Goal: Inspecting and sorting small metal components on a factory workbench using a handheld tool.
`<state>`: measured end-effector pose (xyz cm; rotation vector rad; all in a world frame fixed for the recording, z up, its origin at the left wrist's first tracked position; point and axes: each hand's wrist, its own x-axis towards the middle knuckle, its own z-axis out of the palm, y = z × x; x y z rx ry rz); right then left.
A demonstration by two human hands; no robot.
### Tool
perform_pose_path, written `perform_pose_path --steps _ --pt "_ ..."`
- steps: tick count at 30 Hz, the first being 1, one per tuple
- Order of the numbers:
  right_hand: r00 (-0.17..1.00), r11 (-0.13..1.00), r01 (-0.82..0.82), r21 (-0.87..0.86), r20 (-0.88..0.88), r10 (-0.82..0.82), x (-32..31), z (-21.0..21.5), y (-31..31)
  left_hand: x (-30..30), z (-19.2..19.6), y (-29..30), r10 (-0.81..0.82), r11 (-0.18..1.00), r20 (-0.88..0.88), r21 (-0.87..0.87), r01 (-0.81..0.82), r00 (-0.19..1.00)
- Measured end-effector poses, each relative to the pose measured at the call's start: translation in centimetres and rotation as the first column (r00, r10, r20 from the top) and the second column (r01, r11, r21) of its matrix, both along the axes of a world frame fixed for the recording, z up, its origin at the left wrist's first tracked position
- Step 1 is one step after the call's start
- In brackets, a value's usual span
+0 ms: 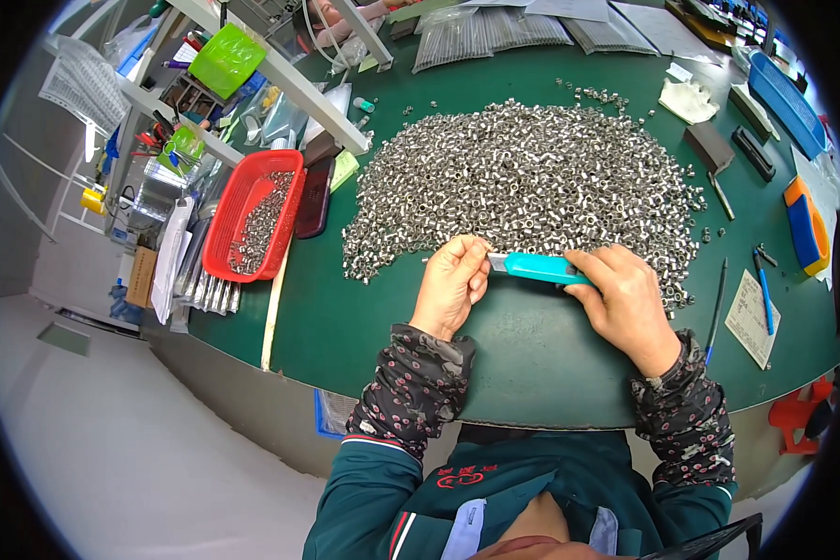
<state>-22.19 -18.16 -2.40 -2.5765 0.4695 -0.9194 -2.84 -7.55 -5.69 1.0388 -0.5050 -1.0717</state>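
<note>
- Right hand (625, 303) grips teal utility knife (543, 268), blade end pointing toward the person's left.
- Left hand (453, 280) fingers pinched together at the blade tip; what they hold, can't tell.
- Both sit at near edge of metal sleeve pile (532, 182) on green table (532, 364).
- Red basket (252, 215) of more sleeves off to the left.

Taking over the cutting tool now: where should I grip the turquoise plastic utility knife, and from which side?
Grip the turquoise plastic utility knife on its long handle, coming from the right, as the right hand does. It lies crosswise with its metal blade end pointing left, at the left hand, so that end is best avoided.
</note>
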Motion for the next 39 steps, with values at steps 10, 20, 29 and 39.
perform_pose_path --steps 10,20,29,39 --pt "1.0 0.999 0.012 -0.039 0.008 -0.011 0.02 0.05 -0.05 0.18 0.09 0.02 -0.029 0.999 0.068 0.046 0.026 0.997" --pt "1.0 0.999 0.014 -0.052 0.02 -0.013 -0.02 -0.01 -0.1 0.17 0.36 0.01 -0.045 0.996 0.104 0.075 0.037 0.994" --pt "1.0 0.998 0.013 -0.059 0.015 -0.013 0.0 0.06 -0.12 0.3 0.21 0.02 -0.069 0.995 0.113 0.08 0.061 0.991" --pt "1.0 0.998 0.008 -0.063 0.015 -0.007 0.02 0.01 -0.25 0.48 0.18 -0.01 -0.1 0.99 0.081 0.109 0.091 0.992"
